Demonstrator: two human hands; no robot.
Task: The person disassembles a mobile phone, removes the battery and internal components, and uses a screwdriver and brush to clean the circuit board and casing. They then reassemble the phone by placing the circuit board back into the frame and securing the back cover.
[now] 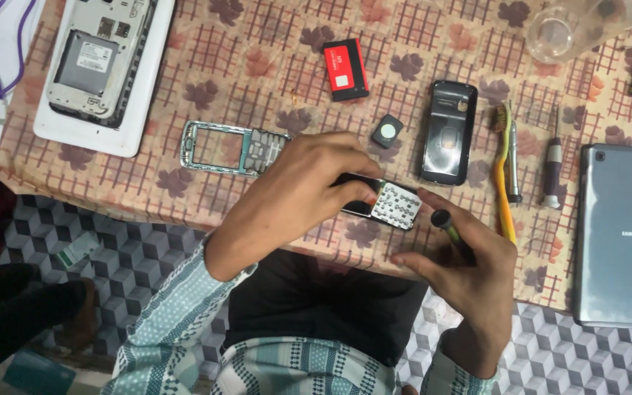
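My left hand (298, 192) grips a small opened phone body (385, 202) with a bare metal keypad board, holding it just above the table's front edge. My right hand (469, 271) holds a small screwdriver (444, 222) whose round black handle end shows between the fingers, right next to the phone's keypad end. A silver phone front frame (232, 148) lies behind my left hand. A black back cover (448, 132) and a small square black part (388, 131) lie just beyond the phone.
A red and black battery (345, 69) lies farther back. A white opened tablet (104, 66) sits at far left, a grey tablet (623, 234) at right. A yellow toothbrush (505, 175), metal tool (513, 161) and second screwdriver (552, 168) lie between. A clear glass (554, 33) stands at back right.
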